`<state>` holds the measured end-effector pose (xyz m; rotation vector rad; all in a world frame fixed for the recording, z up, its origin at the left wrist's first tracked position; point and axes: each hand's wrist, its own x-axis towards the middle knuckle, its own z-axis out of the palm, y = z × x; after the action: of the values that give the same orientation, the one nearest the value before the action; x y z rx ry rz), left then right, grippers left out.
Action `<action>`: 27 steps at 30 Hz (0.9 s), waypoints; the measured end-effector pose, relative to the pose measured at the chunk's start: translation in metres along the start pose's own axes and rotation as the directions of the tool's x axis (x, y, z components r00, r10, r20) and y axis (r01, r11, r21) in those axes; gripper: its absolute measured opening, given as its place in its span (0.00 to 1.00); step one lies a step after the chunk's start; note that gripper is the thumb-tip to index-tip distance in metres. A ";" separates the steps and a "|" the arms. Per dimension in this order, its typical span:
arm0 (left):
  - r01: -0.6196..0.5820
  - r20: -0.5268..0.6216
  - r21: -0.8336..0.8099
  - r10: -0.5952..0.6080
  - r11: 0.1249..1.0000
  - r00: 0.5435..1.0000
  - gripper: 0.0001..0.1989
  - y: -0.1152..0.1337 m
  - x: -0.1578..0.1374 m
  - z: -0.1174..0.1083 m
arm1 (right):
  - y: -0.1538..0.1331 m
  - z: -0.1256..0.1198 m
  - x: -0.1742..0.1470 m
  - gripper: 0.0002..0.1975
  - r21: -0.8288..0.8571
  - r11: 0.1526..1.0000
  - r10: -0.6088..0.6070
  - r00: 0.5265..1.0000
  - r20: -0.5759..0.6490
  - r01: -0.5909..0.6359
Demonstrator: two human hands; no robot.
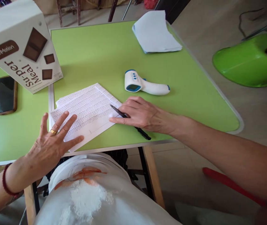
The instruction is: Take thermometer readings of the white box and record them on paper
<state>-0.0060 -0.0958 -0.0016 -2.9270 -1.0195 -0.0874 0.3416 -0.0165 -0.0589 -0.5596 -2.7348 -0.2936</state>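
Observation:
A stack of printed paper sheets [88, 109] lies near the front edge of the green table [95, 53]. My left hand [51, 140], with a gold ring and a red bracelet at the wrist, lies flat with spread fingers on the sheets' near left corner. My right hand [140, 114] rests on the sheets' right edge and holds a black pen [130, 121], whose tip points left onto the paper.
A white and blue infrared thermometer [145, 85] lies behind my right hand. Folded white papers [155, 32] sit at the table's far side. A "Su-per Meal" box [20, 43] and a dark phone [5, 94] are at left. A green stool [248, 61] stands at right.

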 end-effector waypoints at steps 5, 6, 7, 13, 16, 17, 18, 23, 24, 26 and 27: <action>0.089 -0.022 0.046 -0.088 0.995 0.996 0.37 0.010 -0.021 0.003 | 0.009 -0.012 -0.011 0.21 -0.004 0.998 0.069 0.996 0.051 -0.069; 0.109 -0.008 0.054 -0.109 0.993 0.994 0.38 0.012 -0.024 0.004 | 0.011 -0.012 -0.014 0.21 -0.021 0.996 0.083 0.996 0.045 -0.082; 0.124 0.003 0.058 -0.125 0.991 0.992 0.39 0.013 -0.027 0.005 | 0.013 -0.013 -0.017 0.21 -0.040 0.994 0.102 0.994 0.042 -0.100; 0.181 -0.060 -0.041 -0.183 0.983 0.981 0.32 0.017 -0.034 0.012 | 0.011 -0.011 -0.027 0.19 -0.107 0.975 0.195 0.980 -0.029 -0.197; 0.185 -0.150 -0.111 -0.201 0.976 0.968 0.16 0.020 -0.025 0.013 | -0.001 -0.012 -0.017 0.14 -0.017 0.963 0.264 0.959 -0.102 -0.267; 0.183 -0.182 -0.127 -0.204 0.975 0.962 0.11 0.021 -0.020 0.013 | -0.005 -0.012 -0.011 0.13 0.036 0.962 0.274 0.953 -0.130 -0.271; 0.177 -0.212 -0.140 -0.204 0.974 0.956 0.07 0.022 -0.015 0.013 | -0.009 -0.011 -0.006 0.12 0.095 0.961 0.272 0.950 -0.154 -0.260; 0.194 -0.267 -0.083 -0.209 0.977 0.941 0.04 0.025 0.005 0.016 | -0.016 -0.003 0.012 0.10 0.297 0.950 0.165 0.966 -0.198 -0.101; 0.199 -0.266 -0.062 -0.209 0.978 0.941 0.05 0.025 0.007 0.017 | -0.016 -0.003 0.012 0.11 0.303 0.950 0.147 0.968 -0.204 -0.080; 0.190 -0.275 -0.021 -0.188 0.982 0.943 0.04 0.026 0.008 0.019 | -0.017 -0.003 0.012 0.11 0.295 0.954 0.120 0.971 -0.209 -0.055; 0.180 -0.285 -0.001 -0.173 0.984 0.943 0.04 0.025 0.008 0.019 | -0.017 -0.004 0.013 0.12 0.290 0.956 0.110 0.974 -0.198 -0.049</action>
<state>0.0172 -0.1094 -0.0209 -2.6865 -1.2166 -0.4821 0.3246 -0.0288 -0.0532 -0.5240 -2.4799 0.0576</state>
